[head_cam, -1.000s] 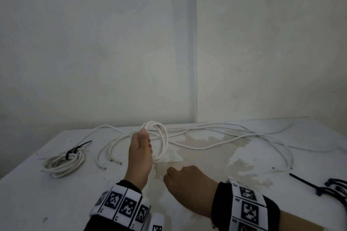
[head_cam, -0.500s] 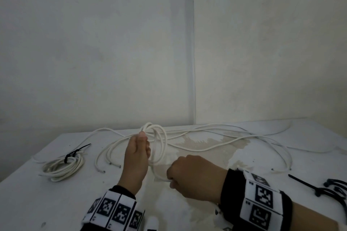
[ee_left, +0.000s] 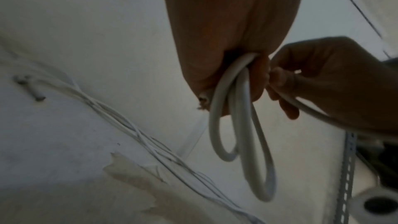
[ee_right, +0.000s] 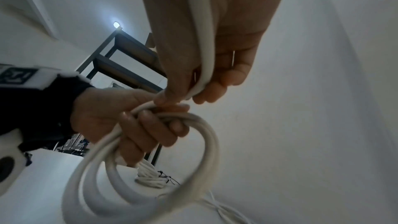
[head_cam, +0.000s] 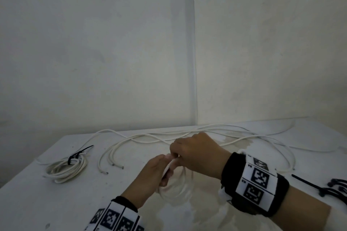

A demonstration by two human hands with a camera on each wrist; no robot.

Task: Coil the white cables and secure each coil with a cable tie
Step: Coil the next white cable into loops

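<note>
Near the desk's left edge one tied coil (head_cam: 64, 168) lies finished; left hand (head_cam: 150, 173) grips a half-wound coil (ee_left: 243, 125), right hand (head_cam: 197, 153) pinching its cable; loose cables (head_cam: 234, 133) remain.

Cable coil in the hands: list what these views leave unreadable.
- Loop count of the coil: head view, motion blur.
- Left hand fingers: head view, turned away behind its back.
- Black cable ties: head view, number cut off by right edge.
- Right hand grip: head view, knuckles cover it.

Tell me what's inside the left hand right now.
The left hand grips a bunch of white cable loops that hang below it. The stretch of cable inside the fist is covered by the curled fingers.
</note>
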